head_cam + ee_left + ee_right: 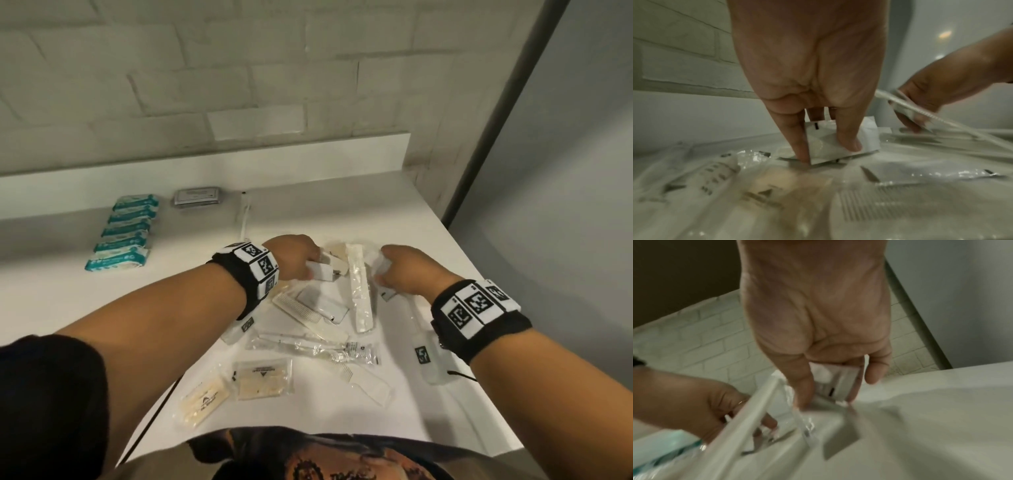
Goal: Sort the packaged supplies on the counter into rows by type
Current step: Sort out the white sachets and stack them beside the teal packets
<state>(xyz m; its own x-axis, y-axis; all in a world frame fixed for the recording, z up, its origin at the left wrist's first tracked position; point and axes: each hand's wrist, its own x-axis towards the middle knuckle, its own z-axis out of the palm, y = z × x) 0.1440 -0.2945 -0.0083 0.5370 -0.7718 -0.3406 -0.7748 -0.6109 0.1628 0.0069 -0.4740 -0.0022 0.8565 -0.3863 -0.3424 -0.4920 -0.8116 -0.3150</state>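
White worktop (342,212) is carrying everything, with a painted brick wall (205,85) running behind it. Five teal-and-white packets (125,233) are lying in a row at the far left, a grey foil pouch (196,196) just beside them and a long wrapped stick (245,216) next along. Clear-wrapped supplies are crowding the middle in a loose, overlapping heap (318,325): at least three pale combs (296,306), two beige sachets (236,385) with dark print too blurred to read, and a long sleeve (359,291).

At the heap's far edge, the left hand (294,257) is pinching a small white packet (840,142) between thumb and fingers, other wrappers lying beneath it. The right hand (404,270) is gripping another small white packet (835,382), fingers curled round it, with the tilted sleeve standing between the two hands.
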